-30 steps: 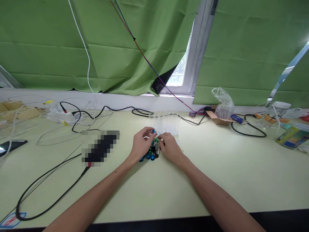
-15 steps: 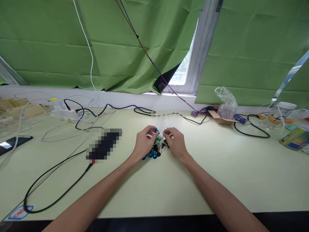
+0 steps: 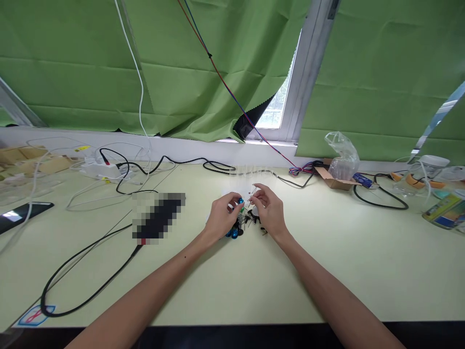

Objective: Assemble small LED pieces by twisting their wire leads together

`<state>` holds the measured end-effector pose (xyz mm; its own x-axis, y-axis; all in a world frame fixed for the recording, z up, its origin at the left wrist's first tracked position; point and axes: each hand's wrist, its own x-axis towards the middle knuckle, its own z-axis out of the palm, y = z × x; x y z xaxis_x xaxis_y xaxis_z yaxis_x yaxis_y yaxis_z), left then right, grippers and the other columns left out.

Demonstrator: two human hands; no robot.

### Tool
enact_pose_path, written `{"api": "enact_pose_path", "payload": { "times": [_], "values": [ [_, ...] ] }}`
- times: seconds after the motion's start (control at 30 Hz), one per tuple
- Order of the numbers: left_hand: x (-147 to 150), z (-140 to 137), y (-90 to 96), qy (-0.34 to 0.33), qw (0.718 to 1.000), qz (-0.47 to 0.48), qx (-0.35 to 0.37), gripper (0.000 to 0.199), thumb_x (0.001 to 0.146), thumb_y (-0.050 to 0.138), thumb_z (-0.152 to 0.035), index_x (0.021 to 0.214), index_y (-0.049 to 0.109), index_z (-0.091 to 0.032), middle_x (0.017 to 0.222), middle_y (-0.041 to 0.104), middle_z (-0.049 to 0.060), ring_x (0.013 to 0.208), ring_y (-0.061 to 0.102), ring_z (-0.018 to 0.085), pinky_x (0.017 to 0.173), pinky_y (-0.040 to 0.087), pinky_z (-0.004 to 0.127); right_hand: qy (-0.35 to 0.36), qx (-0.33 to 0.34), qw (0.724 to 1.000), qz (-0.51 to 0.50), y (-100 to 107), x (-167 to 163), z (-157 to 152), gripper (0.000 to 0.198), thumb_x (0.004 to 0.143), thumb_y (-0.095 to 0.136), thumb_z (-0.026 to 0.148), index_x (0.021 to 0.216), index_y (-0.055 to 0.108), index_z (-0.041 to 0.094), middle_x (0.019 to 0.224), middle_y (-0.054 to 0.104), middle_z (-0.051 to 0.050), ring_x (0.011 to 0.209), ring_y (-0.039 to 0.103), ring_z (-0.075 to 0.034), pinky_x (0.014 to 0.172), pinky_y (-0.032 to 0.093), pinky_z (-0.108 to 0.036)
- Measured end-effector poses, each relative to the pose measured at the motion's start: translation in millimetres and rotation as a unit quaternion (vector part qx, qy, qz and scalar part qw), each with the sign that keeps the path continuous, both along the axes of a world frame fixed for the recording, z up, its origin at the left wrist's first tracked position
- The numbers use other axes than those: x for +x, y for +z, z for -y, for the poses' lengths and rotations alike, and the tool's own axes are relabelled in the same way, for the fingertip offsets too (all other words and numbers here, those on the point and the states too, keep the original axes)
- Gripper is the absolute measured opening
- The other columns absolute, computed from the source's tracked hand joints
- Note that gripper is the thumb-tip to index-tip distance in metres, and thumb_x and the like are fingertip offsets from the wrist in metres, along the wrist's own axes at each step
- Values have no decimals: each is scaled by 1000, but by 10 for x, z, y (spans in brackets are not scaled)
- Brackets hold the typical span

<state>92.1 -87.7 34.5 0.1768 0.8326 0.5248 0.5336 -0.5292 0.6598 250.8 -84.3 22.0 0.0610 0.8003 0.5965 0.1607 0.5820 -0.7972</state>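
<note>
The left hand [image 3: 224, 215] pinches a blue knob [image 3: 240, 201]; the right hand [image 3: 271, 211], loosely curled, seems to grip a thin wire [image 3: 253, 191]. That light pinch could slip, or knuckles scatter the small parts [image 3: 249, 214] between the hands.

- Pile of small electronic components [image 3: 240, 225]: a loose jumble of blue, black and green pieces, thin metal leads pointing several ways.
- Glossy blue component [image 3: 240, 200]: rounded, pinched between fingertips above the pile's far edge.
- Blue rounded component [image 3: 234, 233]: lying at the pile's near edge.
- Black disc-shaped component [image 3: 240, 232]: just right of that blue piece.
- Small dark component [image 3: 264, 231]: lying slightly apart, right of the pile; its exact shape is too small to tell.
</note>
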Motion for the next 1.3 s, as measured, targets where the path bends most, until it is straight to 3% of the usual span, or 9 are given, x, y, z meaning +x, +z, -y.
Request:
{"api": "enact_pose_path", "payload": {
  "times": [0.47, 1.3],
  "values": [
    [-15, -38, -97, -11, 998, -67, 20, 22, 88, 52, -35, 101, 63, -22, 89, 69, 4, 72, 60, 17, 67, 49, 31, 14, 13, 996, -83, 103, -10, 67, 18, 88, 57, 29, 104, 58, 22, 103, 60, -5, 82, 66, -15, 81, 56, -35],
    [0, -5, -108, -46, 992, -110, 45, 16, 89, 55, -27, 102, 63, -22, 88, 68, 2, 79, 61, 18, 71, 46, 29, 23, -2, 994, -105, 94, -8, 48, 13, 85, 59, 28, 97, 59, 21, 93, 61, -3, 80, 66, -16, 78, 56, -33]
  ]
}}
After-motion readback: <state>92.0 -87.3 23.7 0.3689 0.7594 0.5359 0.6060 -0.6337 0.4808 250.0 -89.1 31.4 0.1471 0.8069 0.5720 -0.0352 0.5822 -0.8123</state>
